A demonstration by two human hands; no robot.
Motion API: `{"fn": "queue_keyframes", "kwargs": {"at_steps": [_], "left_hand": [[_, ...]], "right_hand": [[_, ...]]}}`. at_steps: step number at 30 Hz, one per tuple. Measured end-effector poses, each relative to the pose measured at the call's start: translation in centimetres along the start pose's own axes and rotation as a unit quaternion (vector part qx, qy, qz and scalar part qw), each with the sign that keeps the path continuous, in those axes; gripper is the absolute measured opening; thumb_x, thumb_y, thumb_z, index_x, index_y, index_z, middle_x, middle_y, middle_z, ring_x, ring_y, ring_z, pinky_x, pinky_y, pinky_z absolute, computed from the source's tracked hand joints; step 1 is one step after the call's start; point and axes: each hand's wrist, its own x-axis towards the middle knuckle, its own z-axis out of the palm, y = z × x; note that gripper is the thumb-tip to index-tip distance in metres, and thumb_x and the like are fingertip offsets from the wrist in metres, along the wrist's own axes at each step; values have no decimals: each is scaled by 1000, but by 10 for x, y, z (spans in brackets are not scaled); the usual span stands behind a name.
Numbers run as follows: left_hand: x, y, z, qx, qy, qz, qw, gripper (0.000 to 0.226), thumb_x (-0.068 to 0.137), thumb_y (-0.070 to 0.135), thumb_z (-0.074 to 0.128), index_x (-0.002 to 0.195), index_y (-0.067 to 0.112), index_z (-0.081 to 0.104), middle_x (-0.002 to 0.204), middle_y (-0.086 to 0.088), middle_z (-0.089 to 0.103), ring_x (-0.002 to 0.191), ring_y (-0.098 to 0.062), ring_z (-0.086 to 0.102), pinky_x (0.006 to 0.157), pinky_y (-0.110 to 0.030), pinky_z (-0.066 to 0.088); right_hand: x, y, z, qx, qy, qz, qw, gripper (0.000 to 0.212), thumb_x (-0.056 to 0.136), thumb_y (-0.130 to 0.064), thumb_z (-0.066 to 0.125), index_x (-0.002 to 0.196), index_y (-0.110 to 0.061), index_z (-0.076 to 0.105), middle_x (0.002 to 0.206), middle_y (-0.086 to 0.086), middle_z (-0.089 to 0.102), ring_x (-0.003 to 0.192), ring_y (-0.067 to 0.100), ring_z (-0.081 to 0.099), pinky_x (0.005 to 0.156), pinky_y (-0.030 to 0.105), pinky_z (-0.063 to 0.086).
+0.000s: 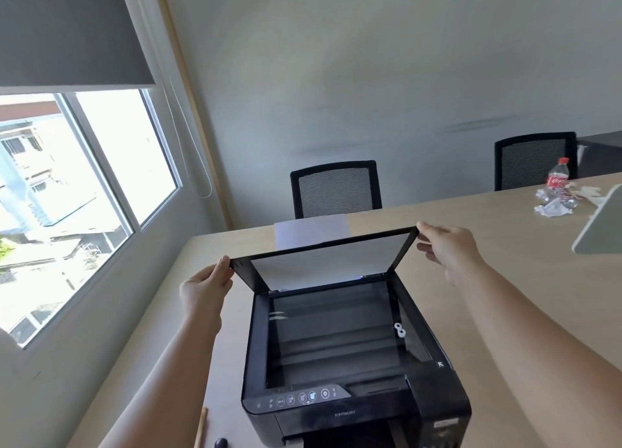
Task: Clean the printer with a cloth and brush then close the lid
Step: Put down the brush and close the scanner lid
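A black printer [340, 397] stands on the light wooden table [505, 232] in front of me, its scanner glass [333, 333] bare. Its lid [323, 260] is raised, white underside facing me. My left hand [205, 289] grips the lid's left top corner. My right hand [447, 245] holds the right top corner with fingertips. A thin wooden handle [201, 427], perhaps the brush, lies left of the printer at the table's near edge. No cloth is in view.
White paper [311, 230] sticks up behind the lid. Two black mesh chairs [336, 188] stand beyond the table. A cola bottle [557, 178] and crumpled tissues [552, 206] lie at far right, beside a grey slanted panel [602, 225]. A window [67, 191] fills the left.
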Motion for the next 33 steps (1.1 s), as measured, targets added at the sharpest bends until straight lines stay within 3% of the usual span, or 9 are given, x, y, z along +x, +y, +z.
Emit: {"fn": "queue_keyframes", "kwargs": {"at_steps": [6, 10, 14, 19, 25, 28, 33], "left_hand": [[-24, -18, -14, -32, 0, -11, 999, 27, 84, 29, 74, 99, 7, 72, 92, -13, 71, 88, -21, 68, 93, -30, 49], [-40, -34, -27, -37, 2, 1, 999, 31, 85, 21, 72, 108, -1, 69, 96, -16, 70, 87, -20, 68, 93, -32, 50], [-50, -56, -40, -18, 13, 1, 1000, 31, 85, 19, 72, 108, -2, 68, 91, -16, 69, 80, -19, 67, 83, -26, 58], [-75, -81, -51, 23, 37, -26, 999, 24, 85, 24, 72, 98, 5, 69, 87, -14, 66, 74, -21, 63, 90, -37, 51], [-97, -101, -60, 127, 83, -19, 988, 14, 82, 34, 75, 83, 20, 72, 77, -10, 68, 75, -26, 64, 62, -30, 42], [-104, -113, -63, 164, 104, -2, 981, 12, 82, 32, 75, 78, 21, 72, 67, -6, 68, 68, -26, 61, 61, -31, 40], [-109, -134, -73, 262, 119, 2, 958, 14, 80, 38, 75, 69, 32, 70, 65, 2, 71, 66, -23, 64, 61, -32, 43]], "right_hand": [[-25, 18, -21, -23, -8, -8, 1000, 14, 84, -28, 70, 76, -17, 67, 93, 4, 71, 75, 20, 67, 74, 33, 45], [-40, 36, -36, -46, -16, -5, 999, 12, 81, -26, 74, 76, -16, 69, 89, 5, 72, 71, 18, 66, 79, 34, 45], [-56, 58, -50, -40, -18, 3, 999, 13, 79, -20, 76, 82, -8, 72, 85, 9, 72, 68, 16, 61, 71, 29, 47], [-73, 88, -65, 16, -37, 61, 997, 16, 78, -13, 76, 92, -7, 71, 84, 7, 70, 70, 15, 57, 63, 24, 44], [-87, 120, -76, 12, -50, 70, 996, 15, 78, -10, 76, 93, -10, 72, 77, -3, 66, 71, 9, 55, 67, 22, 41], [-96, 139, -79, 2, -50, 62, 997, 15, 79, -12, 76, 94, -12, 72, 90, 3, 71, 84, 8, 62, 74, 21, 42], [-103, 159, -82, -12, -45, 57, 997, 10, 80, -12, 75, 89, -15, 73, 88, 8, 71, 85, 16, 64, 70, 20, 43]]}}
